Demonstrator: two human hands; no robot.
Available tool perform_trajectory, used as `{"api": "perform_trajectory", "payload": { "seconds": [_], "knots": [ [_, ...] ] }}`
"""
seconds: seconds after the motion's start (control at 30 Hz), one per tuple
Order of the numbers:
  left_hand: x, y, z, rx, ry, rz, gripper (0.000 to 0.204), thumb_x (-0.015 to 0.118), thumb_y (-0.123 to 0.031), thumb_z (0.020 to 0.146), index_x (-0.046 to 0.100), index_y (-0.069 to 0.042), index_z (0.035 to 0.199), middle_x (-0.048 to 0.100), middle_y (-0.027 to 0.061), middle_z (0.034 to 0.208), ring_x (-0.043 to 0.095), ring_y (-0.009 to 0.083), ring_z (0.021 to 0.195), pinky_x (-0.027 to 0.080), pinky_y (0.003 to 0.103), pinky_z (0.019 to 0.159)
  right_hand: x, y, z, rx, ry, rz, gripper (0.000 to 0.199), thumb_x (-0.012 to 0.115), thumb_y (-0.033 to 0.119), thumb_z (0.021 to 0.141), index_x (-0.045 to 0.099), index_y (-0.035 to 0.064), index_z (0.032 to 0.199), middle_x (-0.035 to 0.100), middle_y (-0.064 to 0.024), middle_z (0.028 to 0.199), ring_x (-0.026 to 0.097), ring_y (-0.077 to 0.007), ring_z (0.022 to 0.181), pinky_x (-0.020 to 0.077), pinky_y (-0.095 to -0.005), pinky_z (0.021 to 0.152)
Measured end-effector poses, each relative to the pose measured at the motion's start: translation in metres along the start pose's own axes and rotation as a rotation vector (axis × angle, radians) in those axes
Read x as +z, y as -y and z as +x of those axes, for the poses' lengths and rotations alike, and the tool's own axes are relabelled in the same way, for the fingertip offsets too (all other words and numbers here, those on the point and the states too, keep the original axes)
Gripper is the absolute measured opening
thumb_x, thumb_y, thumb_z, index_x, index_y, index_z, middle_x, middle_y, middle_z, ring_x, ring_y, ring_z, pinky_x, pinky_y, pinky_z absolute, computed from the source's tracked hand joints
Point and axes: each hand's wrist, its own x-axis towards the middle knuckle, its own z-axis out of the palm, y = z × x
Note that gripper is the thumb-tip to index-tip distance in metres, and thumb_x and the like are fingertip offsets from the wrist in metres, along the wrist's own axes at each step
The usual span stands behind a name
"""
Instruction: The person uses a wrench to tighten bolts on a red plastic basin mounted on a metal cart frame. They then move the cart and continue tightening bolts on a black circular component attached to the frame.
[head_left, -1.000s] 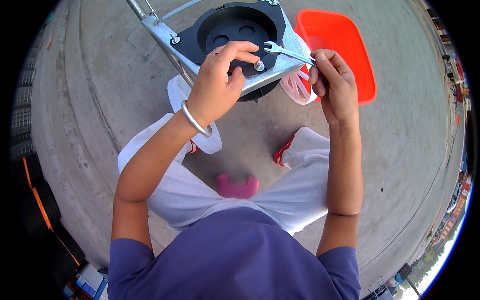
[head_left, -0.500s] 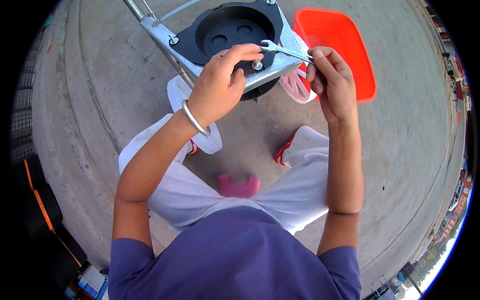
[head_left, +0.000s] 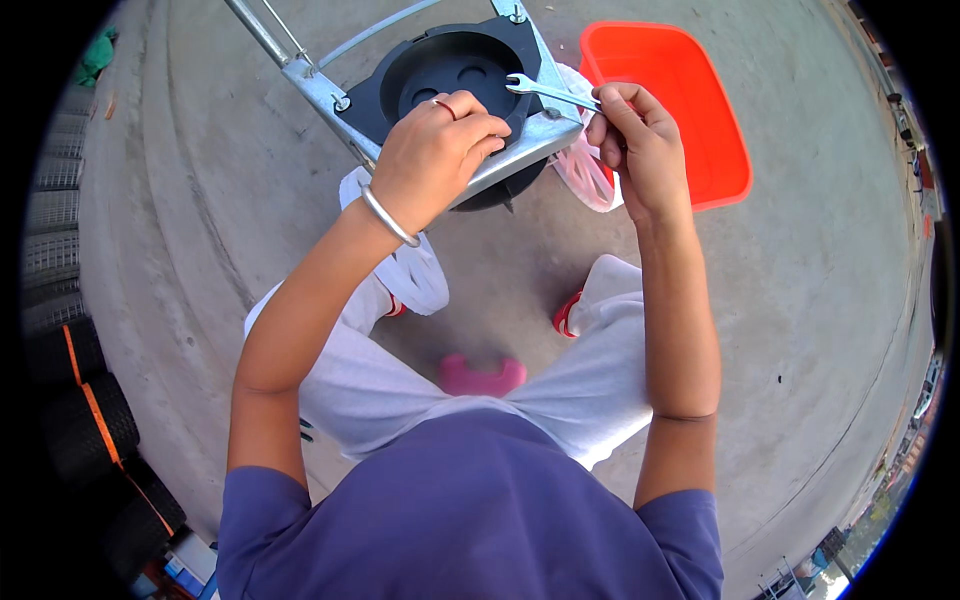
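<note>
Pinching the handle of a small silver wrench (head_left: 548,91), our right hand (head_left: 640,150) holds it level, its open end reaching over the grey metal bracket (head_left: 520,145). Our left hand (head_left: 435,150) curls its fingers down on that bracket, beside the black round moulded part (head_left: 450,70) it frames. We see an orange tray (head_left: 700,110) on the concrete just beyond the right hand, and a pink stool (head_left: 480,377) between our knees.
</note>
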Motion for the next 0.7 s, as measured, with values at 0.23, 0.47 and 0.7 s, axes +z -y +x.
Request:
{"api": "perform_trajectory", "payload": {
  "seconds": [0.23,0.47,0.7],
  "knots": [
    [-0.013,-0.015,0.015,0.218,0.134,0.02,0.013,0.063,-0.007,0.078,0.061,-0.006,0.091,0.059,0.0081,0.085,0.055,0.027,0.08,0.046,0.035,0.069,-0.011,0.004,-0.003,-0.007,-0.005,0.025,0.017,0.055,0.017,0.091,0.056,-0.0002,0.092,0.055,-0.0024,0.061,0.039,-0.0039,0.048,0.0302,-0.0172,0.044],
    [-0.017,-0.024,0.022,0.108,0.278,0.248,0.012,0.059,-0.003,0.079,0.06,-0.006,0.09,0.058,0.0076,0.085,0.055,0.0273,0.079,0.046,0.035,0.071,-0.019,0.005,-0.012,-0.011,-0.001,0.03,0.016,0.055,0.016,0.09,0.056,-0.0001,0.092,0.055,-0.0017,0.061,0.038,-0.0037,0.048,0.0297,-0.017,0.044],
    [-0.017,-0.018,0.024,0.261,0.341,0.183,0.01,0.055,0.002,0.08,0.056,-0.004,0.088,0.054,0.0091,0.085,0.053,0.0282,0.083,0.045,0.037,0.072,-0.02,0.003,-0.012,-0.018,0.021,0.065,0.014,0.055,0.016,0.089,0.055,0.0012,0.09,0.057,-0.0037,0.06,0.041,-0.0046,0.048,0.0327,-0.0195,0.046]
  ]
}}
